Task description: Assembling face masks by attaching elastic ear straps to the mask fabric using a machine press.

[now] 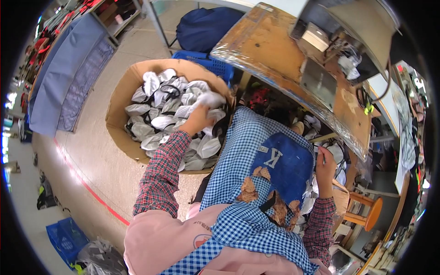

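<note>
To the left stands a large round cardboard box (120, 98) full of white cupped fabric pieces (162, 122) with dark edging and straps. My left hand (200, 120) reaches over its right side, closed on one white fabric piece (211, 100), which is blurred by motion. My right hand (326, 166) hangs at the right of my lap, its fingers curled together; whether they hold anything is hidden. Beside and below it lie more white pieces (339, 153), partly covered by my hand and the table. A blue checked apron (233, 146) with a dark blue panel covers my lap.
A worn wooden worktable (266, 39) with a film-wrapped edge juts in ahead, carrying a machine (362, 27). Behind the box are a blue crate (215, 66) and a dark blue bundle (206, 27). An orange wooden stool (366, 211) stands at right.
</note>
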The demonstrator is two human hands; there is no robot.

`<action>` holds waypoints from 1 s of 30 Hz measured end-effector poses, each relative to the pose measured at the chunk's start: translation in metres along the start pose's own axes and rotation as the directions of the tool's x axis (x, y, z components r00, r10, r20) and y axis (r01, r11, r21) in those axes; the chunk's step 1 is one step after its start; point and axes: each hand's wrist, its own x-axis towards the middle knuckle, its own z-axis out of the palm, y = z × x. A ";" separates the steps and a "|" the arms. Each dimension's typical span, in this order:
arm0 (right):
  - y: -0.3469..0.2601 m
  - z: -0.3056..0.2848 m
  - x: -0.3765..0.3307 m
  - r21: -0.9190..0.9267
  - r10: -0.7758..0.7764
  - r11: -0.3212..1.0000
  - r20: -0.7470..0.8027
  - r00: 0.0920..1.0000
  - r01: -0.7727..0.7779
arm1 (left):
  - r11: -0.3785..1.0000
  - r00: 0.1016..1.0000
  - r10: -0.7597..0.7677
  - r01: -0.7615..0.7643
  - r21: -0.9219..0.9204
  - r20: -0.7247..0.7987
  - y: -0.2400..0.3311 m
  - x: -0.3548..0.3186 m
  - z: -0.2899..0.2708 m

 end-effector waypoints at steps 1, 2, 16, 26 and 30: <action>-0.002 0.000 -0.001 0.012 -0.032 0.999 -0.006 0.999 0.033 | 1.000 1.000 -0.016 0.015 0.012 0.026 0.002 0.002 0.003; -0.005 0.000 -0.002 0.026 -0.067 0.997 -0.009 0.998 0.067 | 1.000 0.999 0.000 0.000 0.012 0.032 -0.001 0.007 0.000; -0.090 -0.013 0.003 0.323 -0.108 0.941 0.008 0.994 0.100 | 0.920 0.942 -0.142 0.012 -0.391 -0.305 0.138 -0.005 -0.160; -0.165 -0.006 -0.001 0.525 0.013 0.842 0.210 0.978 -0.124 | 0.721 1.000 0.023 -0.012 -0.693 0.006 0.251 -0.023 -0.096; -0.134 -0.009 0.006 0.627 0.116 0.745 0.215 0.970 -0.228 | 0.735 0.996 0.067 -0.010 -0.678 0.058 0.269 -0.031 -0.076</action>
